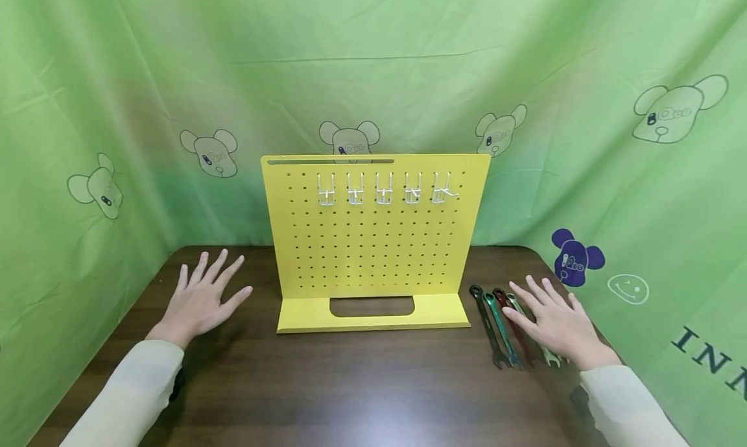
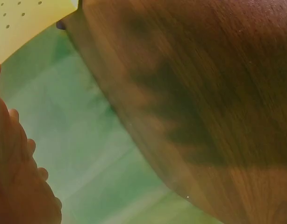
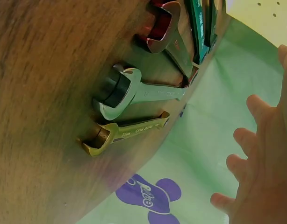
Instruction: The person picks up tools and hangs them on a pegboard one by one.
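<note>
My left hand (image 1: 200,306) is spread flat over the table's left side, palm down and holding nothing. On the other side my right hand (image 1: 557,320) spreads its fingers above a row of wrenches, partly covering them in the head view. The row has a black wrench (image 1: 489,327), a teal wrench (image 1: 503,330), a red wrench (image 3: 174,42) and a silver wrench (image 3: 153,92). A gold wrench (image 3: 129,132) lies beside the silver one in the right wrist view, mostly hidden by the hand in the head view. Their open-jaw ends point toward me.
A yellow pegboard (image 1: 373,239) stands upright mid-table on its base ledge (image 1: 303,317). Several white wire hooks (image 1: 384,191) line its upper part, the rightmost one with its prong askew. The brown table (image 1: 350,388) is backed by a green curtain (image 1: 373,64) with printed bear heads.
</note>
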Demonstrator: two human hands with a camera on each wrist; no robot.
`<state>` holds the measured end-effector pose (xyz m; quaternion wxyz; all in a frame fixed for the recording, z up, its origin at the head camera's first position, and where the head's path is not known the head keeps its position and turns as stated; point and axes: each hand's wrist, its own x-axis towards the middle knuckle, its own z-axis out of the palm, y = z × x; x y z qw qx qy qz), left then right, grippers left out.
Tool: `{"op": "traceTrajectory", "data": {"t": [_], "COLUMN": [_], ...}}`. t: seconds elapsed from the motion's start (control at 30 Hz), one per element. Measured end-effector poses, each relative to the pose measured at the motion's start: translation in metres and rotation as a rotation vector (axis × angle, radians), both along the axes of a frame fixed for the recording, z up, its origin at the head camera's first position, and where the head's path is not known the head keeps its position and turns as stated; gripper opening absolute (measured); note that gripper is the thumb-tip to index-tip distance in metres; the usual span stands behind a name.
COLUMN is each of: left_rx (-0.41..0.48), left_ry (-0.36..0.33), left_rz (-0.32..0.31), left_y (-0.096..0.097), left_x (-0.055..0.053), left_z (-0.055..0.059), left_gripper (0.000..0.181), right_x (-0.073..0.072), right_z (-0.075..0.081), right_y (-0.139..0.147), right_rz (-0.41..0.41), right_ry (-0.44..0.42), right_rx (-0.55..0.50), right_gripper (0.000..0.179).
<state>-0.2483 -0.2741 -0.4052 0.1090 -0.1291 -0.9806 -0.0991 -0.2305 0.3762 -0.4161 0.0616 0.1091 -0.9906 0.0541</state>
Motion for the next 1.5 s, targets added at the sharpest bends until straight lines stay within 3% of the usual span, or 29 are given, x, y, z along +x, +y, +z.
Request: {"op": "traceTrajectory", "data": {"t": [0.2, 0.43, 0.7, 0.8, 0.9, 1.03, 1.27, 1.4, 1.5], "left_rx": [0.098, 0.292, 0.716, 0.844, 0.981, 1.164, 1.322, 1.433, 1.464], "left_ry": [-0.038, -0.114, -0.255, -0.269, -0.252, -0.178, -0.041, 0.008, 0.034], "left_rz": [0.003, -0.013, -0.056, -0.084, -0.125, -0.162, -0.096, -0.073, -0.046], "left_y": [0.000, 0.003, 0.009, 0.014, 0.020, 0.030, 0.048, 0.057, 0.063], "left_x": [-0.003, -0.009, -0.018, -0.019, -0.021, -0.025, -0.037, -0.044, -0.048], "left_z": [0.004, 0.008, 0.023, 0.029, 0.035, 0.041, 0.055, 0.062, 0.067], "left_gripper": [0.075, 0.072, 0.072, 0.071, 0.067, 0.060, 0.051, 0.039, 0.033], "right_x": [-0.001, -0.001, -0.003, -0.005, -0.006, -0.005, -0.003, -0.003, -0.002], "right_z": [-0.001, -0.001, -0.003, -0.003, -0.004, -0.004, -0.002, -0.002, -0.002], "right_y": [-0.001, -0.003, -0.005, -0.006, -0.006, -0.008, -0.014, -0.016, -0.017], "right_rz": [0.001, -0.008, 0.000, 0.011, 0.041, 0.082, 0.114, 0.116, 0.116], "right_ry": [0.002, -0.003, -0.056, -0.070, -0.093, -0.126, -0.123, -0.113, -0.110], "right_rx": [-0.008, -0.033, -0.167, -0.205, -0.291, -0.420, -0.444, -0.436, -0.446], "right_gripper": [0.072, 0.071, 0.066, 0.065, 0.063, 0.062, 0.060, 0.057, 0.055]}}
